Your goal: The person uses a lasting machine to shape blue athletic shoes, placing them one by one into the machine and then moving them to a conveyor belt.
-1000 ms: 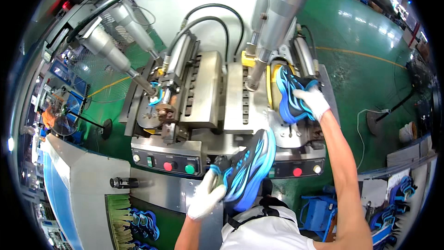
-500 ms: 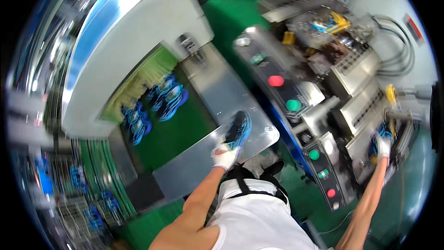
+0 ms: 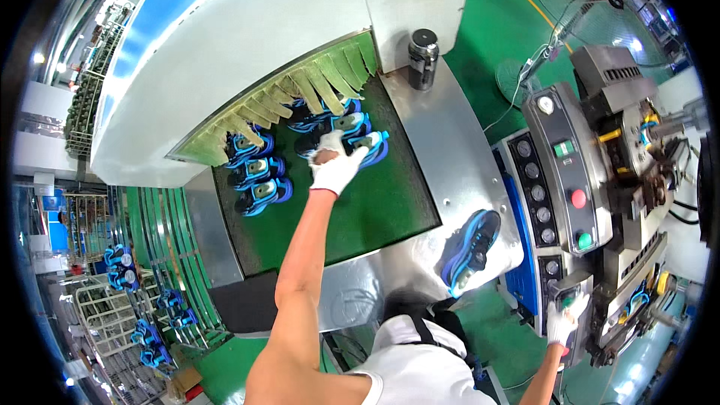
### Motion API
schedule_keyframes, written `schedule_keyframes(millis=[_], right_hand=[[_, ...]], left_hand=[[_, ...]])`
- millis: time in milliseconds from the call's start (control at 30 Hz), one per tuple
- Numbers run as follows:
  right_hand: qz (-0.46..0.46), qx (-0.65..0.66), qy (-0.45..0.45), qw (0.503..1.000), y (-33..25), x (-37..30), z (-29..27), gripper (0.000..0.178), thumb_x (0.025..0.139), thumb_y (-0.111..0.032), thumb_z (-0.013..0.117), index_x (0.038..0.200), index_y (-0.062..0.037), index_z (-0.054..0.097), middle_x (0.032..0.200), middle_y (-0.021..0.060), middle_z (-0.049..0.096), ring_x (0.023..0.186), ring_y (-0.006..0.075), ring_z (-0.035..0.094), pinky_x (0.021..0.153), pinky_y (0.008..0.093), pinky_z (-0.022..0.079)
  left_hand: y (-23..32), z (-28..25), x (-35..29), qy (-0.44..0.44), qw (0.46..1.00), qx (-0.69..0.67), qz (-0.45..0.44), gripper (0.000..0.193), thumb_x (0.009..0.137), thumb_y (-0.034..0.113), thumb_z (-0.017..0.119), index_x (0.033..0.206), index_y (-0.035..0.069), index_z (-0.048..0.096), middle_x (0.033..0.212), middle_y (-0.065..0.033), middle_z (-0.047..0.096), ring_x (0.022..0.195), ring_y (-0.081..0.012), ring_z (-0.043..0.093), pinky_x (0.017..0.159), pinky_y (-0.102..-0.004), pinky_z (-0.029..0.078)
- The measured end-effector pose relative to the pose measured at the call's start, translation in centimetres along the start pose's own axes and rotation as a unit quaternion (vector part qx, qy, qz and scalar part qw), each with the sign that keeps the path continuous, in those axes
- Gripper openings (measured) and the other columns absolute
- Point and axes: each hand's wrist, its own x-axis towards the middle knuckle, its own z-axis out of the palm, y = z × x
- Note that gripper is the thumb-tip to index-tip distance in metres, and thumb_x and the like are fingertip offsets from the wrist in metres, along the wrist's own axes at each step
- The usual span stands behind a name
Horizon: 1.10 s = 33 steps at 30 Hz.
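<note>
My left hand (image 3: pixel 335 169), in a white glove, reaches over the green conveyor belt (image 3: pixel 360 217). It lies against the front black-and-blue shoe (image 3: pixel 369 147) of the right-hand group, thumb spread from the fingers; the fingertips are partly hidden. To its left stands another group of similar shoes (image 3: pixel 259 170). On the metal ledge (image 3: pixel 360 289) at the belt's near end lies a single dark shoe with a blue sole (image 3: pixel 474 249). My gloved right hand (image 3: pixel 562 322) is at the lower control panel of the machine on the right, fingers apart, holding nothing visible.
Green strips (image 3: pixel 292 94) hang across the oven-like housing's opening. A dark flask (image 3: pixel 423 58) stands on the metal side. The right-hand machine has a red button (image 3: pixel 578 199), and a blue shoe part (image 3: pixel 637 298) sits in its lower station. Wire racks (image 3: pixel 105 315) stand at left.
My left hand has let go of the shoe on the ledge and reached over the belt. My right hand has left the machine's lower station for the panel. The view has turned.
</note>
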Motion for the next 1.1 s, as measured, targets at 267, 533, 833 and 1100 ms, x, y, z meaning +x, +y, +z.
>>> schedule_keyframes(millis=[267,533,833,1100], right_hand=[[0.005,0.079,-0.212,0.974,-8.7,-9.5,-1.5,0.096,0.079,-0.029,0.079,0.155,0.0050,0.031,0.160,0.0271,0.035,0.150,0.0366,0.034,0.122,0.0396,0.029],[-0.347,0.288,-0.177,0.875,-31.3,-5.0,-8.5,0.077,0.078,-0.036,0.074,0.139,0.0015,0.047,0.133,0.0271,0.057,0.122,0.0384,0.058,0.100,0.0453,0.048],[-0.191,0.595,-0.190,0.757,-21.7,-0.8,-11.9,0.054,0.079,-0.031,0.079,0.119,0.0019,0.062,0.097,0.0161,0.070,0.089,0.0235,0.070,0.075,0.0377,0.054],[0.031,0.942,-0.255,0.218,-2.8,-1.8,-11.8,0.066,0.083,-0.008,0.081,0.140,0.0095,0.051,0.131,0.0227,0.065,0.115,0.0293,0.068,0.100,0.0389,0.056]], left_hand=[[-6.5,8.5,0.6,0.204,0.979,0.002,-0.010,0.032,0.091,0.035,0.066,0.109,0.009,0.067,0.114,-0.0173,0.065,0.102,-0.0389,0.065,0.085,-0.0516,0.052],[3.2,5.8,-10.8,-0.026,0.958,-0.002,0.287,0.022,0.082,0.012,0.070,0.104,0.009,0.065,0.107,-0.0128,0.065,0.095,-0.0348,0.066,0.083,-0.0463,0.053],[31.0,0.0,-18.3,-0.092,0.808,-0.153,0.562,0.052,0.077,0.003,0.079,0.125,0.001,0.059,0.120,-0.0172,0.060,0.102,-0.0317,0.063,0.091,-0.0395,0.053],[43.6,3.0,-16.0,0.009,0.828,-0.329,0.454,0.058,0.092,-0.005,0.063,0.145,-0.004,0.040,0.140,-0.0170,0.045,0.118,-0.0274,0.059,0.098,-0.0350,0.053]])
